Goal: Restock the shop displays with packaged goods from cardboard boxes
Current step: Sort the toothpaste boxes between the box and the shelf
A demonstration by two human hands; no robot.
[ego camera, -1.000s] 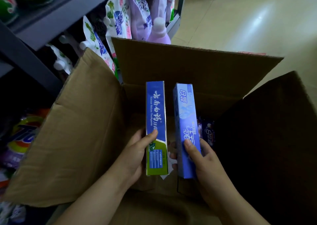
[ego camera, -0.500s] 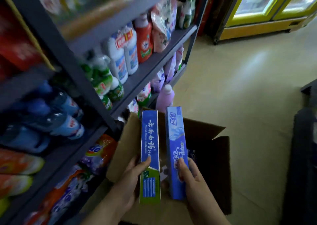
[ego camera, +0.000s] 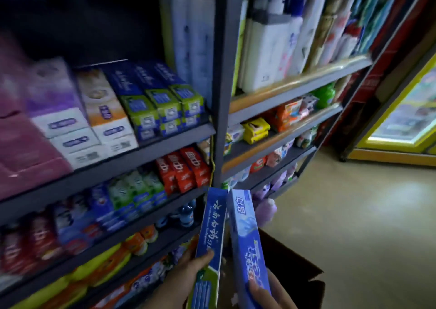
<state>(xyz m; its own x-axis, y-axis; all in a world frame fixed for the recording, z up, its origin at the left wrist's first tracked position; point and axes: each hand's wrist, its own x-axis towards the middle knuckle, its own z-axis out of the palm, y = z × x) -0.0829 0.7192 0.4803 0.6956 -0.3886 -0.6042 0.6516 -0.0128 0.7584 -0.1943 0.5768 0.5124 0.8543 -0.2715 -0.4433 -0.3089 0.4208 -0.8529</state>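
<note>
Head view. The left hand point(ego camera: 186, 278) gripped a dark blue toothpaste carton with a green end point(ego camera: 210, 245), thumb curled over its front face; the right hand point(ego camera: 271, 292) clasped a lighter blue toothpaste carton point(ego camera: 247, 242) in the same manner. Both cartons stood nearly upright, side by side and touching near their tops, held above the open cardboard box point(ego camera: 297, 268) on the floor, in front of the lower shelves.

To do the step well, each carton should probably be matched to its own stock: the row of blue-and-green cartons point(ego camera: 162, 96) on the upper shelf point(ego camera: 132, 153) appeared to be the same product as the left-hand carton, so that one likely belonged there, slid in end-on with the printed end outward. No matching row for the lighter carton could be made out through the blur.

Both cartons were long, slim rectangular boxes with white lettering; the darker one carried a green panel at its lower end, the lighter one a pale swirl.
</note>
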